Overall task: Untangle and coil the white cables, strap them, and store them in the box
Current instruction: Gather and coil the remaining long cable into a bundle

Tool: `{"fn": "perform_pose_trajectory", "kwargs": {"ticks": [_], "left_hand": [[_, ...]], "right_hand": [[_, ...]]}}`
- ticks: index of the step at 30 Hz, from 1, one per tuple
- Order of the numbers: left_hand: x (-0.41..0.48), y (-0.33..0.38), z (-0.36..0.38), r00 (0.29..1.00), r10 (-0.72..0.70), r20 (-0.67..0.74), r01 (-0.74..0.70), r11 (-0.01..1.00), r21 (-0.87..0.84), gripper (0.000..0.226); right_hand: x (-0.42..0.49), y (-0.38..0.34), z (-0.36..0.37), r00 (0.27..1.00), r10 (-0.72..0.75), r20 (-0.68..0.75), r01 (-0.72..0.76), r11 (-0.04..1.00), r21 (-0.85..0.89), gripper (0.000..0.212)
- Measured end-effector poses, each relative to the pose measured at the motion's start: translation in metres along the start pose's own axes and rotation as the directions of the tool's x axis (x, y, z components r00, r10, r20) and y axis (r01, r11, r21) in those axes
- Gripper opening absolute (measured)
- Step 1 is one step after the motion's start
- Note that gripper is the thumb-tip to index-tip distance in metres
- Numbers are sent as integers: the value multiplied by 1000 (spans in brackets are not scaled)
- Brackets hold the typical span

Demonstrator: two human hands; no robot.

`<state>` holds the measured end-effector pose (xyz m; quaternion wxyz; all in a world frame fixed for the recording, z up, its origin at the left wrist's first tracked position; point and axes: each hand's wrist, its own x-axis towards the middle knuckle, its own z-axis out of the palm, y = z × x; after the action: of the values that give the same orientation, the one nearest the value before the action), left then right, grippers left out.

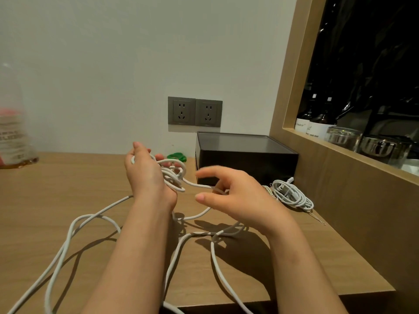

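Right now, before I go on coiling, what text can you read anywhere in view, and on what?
"Master": white label of the left dark glass bottle.
"LIQUID SOAP": white label of the right dark glass bottle beside it.
Label of the clear plastic bottle, far left: print too blurred to read.

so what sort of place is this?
Likely a home or hotel room, maybe near a washroom: a wooden counter against a wall with twin wall sockets, and a side niche holding liquid soap bottles and glass jars.
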<state>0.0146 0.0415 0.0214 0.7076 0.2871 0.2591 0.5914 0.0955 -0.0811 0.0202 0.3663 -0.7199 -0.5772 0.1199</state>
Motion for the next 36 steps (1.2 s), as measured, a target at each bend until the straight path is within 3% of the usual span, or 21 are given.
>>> {"fn": "perform_pose_trajectory", "kwargs": {"ticks": [3,11,17,20,22,25,29,36], "left_hand": [[-3,-2,1,1000,10,14,-11,998,68,27],[-4,-4,3,992,-111,64,102,986,129,27],[-8,-4,3,945,-285,163,286,958,20,20],[-6,-2,3,909,-334,251,333,942,49,20],[-7,-3,4,905,-329,270,311,944,111,27],[-15,-4,7,935,-202,291,172,977,124,6],[-30,-9,15,956,-52,287,41,998,46,28],[-34,-9,19,961,-107,253,68,985,158,55]], "right_hand": [[2,-6,7,998,-56,-18,55,998,-19,55],[3,-2,11,988,-119,-94,118,993,-18,50],[5,4,12,977,-153,-151,148,988,-45,31],[6,7,11,973,-160,-167,146,985,-97,18],[7,9,11,967,-171,-189,146,979,-140,16],[7,9,9,953,-193,-234,154,972,-176,19],[8,10,7,936,-214,-278,151,962,-229,21],[8,11,9,942,-207,-263,135,954,-268,21]]}}
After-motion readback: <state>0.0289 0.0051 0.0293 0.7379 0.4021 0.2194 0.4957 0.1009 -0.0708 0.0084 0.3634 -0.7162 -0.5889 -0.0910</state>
